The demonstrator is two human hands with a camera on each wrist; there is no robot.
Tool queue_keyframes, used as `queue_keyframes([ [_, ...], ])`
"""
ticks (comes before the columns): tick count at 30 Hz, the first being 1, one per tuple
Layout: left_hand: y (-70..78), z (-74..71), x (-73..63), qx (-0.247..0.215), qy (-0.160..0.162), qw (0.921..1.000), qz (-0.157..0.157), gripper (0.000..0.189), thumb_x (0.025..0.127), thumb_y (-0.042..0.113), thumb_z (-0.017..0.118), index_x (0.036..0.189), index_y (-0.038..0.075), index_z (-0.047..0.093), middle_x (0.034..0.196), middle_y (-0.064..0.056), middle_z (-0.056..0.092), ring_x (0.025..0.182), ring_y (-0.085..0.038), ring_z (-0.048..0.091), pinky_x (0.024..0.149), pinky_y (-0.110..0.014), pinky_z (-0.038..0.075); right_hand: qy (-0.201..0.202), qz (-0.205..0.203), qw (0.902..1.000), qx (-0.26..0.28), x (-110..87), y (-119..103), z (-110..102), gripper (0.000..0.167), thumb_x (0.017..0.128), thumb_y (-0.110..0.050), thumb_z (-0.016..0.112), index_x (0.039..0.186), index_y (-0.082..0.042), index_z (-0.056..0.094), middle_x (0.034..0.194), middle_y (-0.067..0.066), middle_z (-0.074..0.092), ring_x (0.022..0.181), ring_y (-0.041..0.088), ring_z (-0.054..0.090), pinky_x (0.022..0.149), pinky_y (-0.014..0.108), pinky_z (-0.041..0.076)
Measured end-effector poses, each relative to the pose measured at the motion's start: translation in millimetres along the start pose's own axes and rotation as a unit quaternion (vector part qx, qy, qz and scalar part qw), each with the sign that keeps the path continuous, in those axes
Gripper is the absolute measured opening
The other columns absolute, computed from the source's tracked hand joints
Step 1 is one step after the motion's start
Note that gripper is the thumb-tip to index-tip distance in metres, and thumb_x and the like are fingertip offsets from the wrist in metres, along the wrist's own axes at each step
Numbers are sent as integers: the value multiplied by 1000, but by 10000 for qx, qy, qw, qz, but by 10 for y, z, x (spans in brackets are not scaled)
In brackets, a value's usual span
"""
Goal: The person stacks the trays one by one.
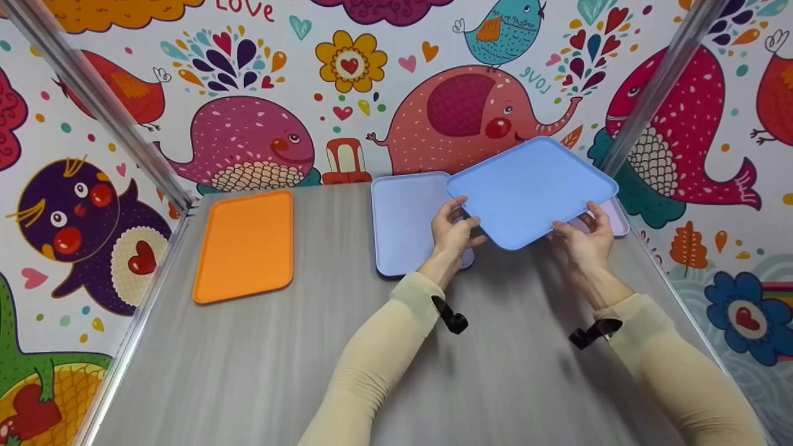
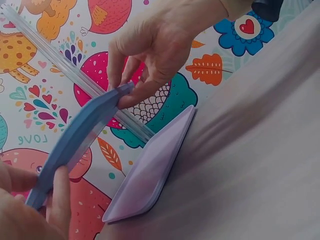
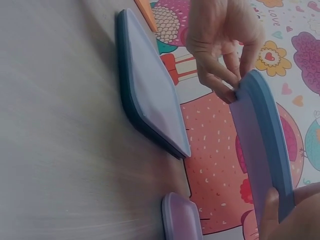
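Observation:
Both hands hold a blue tray (image 1: 533, 189) up off the table, tilted, with its corners turned. My left hand (image 1: 454, 230) pinches its left edge, thumb on top and fingers beneath. On the near right edge, the thumb and fingers of my right hand (image 1: 587, 241) grip the rim. Below and behind the held tray lies a pale pink-lilac tray (image 2: 150, 175), mostly hidden in the head view. Just left of it, partly covered by my left hand, a pale lavender-blue tray (image 1: 406, 220) sits on a darker blue tray (image 3: 131, 107).
An orange tray (image 1: 248, 248) lies alone at the left of the grey table (image 1: 248, 371). Walls with printed cartoon animals (image 1: 254, 142) stand close behind and at both sides, with metal posts (image 1: 657, 93) at the corners.

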State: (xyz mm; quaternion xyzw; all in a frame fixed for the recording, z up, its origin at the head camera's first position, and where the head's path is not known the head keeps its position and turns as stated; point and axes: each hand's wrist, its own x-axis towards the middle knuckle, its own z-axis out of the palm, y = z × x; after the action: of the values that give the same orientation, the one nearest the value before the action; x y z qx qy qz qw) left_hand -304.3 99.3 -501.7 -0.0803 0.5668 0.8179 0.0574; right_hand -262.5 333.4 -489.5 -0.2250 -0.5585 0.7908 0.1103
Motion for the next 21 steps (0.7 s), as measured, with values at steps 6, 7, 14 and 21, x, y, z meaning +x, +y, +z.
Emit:
queue_keyframes([
  [6,95,-152,83,30,-276,9995,162,48,94,-5,77,140,12,75,144,-18,64,100,-22,72,77,-35,71,-93,4,9999,104,-19,-63,-15,103,94,12,81,176,-25,32,142,-5,51,122,16,62,81,29,69],
  [7,126,-184,109,41,-280,9994,205,49,95,-4,77,141,11,74,146,-18,63,101,-22,72,78,-35,71,-134,-19,9999,90,-24,-73,-29,103,94,10,82,177,-26,32,144,-5,51,124,16,60,82,29,69],
  [14,398,-432,355,77,-434,9988,195,48,103,5,73,150,6,66,152,-21,63,108,-24,74,89,-42,72,-464,-177,9988,-9,-88,-133,-160,101,94,-1,87,177,-29,35,144,-8,54,131,15,59,88,26,68],
  [21,649,-724,543,595,-1144,9916,-136,51,109,14,69,159,10,59,156,-20,64,112,-25,75,107,-53,66,-1030,-150,9942,254,-128,-171,-218,99,95,2,85,177,-24,35,143,-4,54,111,15,71,85,28,69],
])
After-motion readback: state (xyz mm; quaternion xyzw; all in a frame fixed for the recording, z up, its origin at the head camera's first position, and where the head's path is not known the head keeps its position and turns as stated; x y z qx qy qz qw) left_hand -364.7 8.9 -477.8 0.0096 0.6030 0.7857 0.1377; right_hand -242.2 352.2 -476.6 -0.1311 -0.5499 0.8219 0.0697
